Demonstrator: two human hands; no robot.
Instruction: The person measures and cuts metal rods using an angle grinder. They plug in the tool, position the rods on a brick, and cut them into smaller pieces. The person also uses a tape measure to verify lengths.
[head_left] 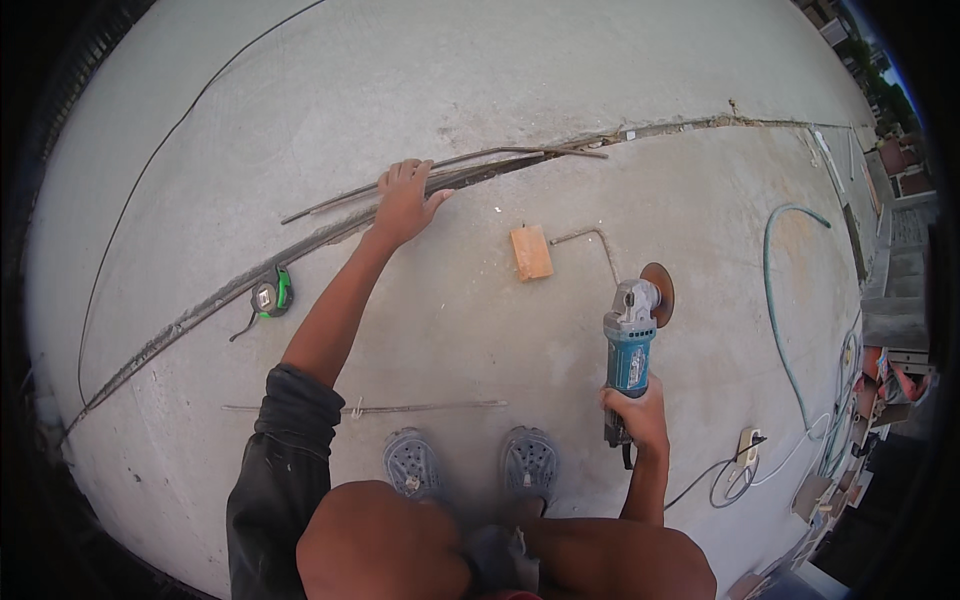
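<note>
My left hand (405, 200) reaches onto thin steel rods (500, 152) lying along a long crack-like groove in the concrete, its fingers bent over them and thumb apart. My right hand (636, 410) grips a teal angle grinder (627, 355) with a brown disc, held upright in view at my right. An orange-brown block (531, 252) lies between my hands, beside a bent steel bar (598, 236). A black-and-green tape measure (271, 294) rests left of my left forearm. Another straight rod (465, 405) lies just ahead of my feet.
My grey clogs (525, 460) stand on the concrete slab (300, 80). A green hose (770, 290) curves along the right, near a power strip (747, 449) with cables. Clutter (895, 380) lines the right edge. A thin wire (170, 133) runs across the left side.
</note>
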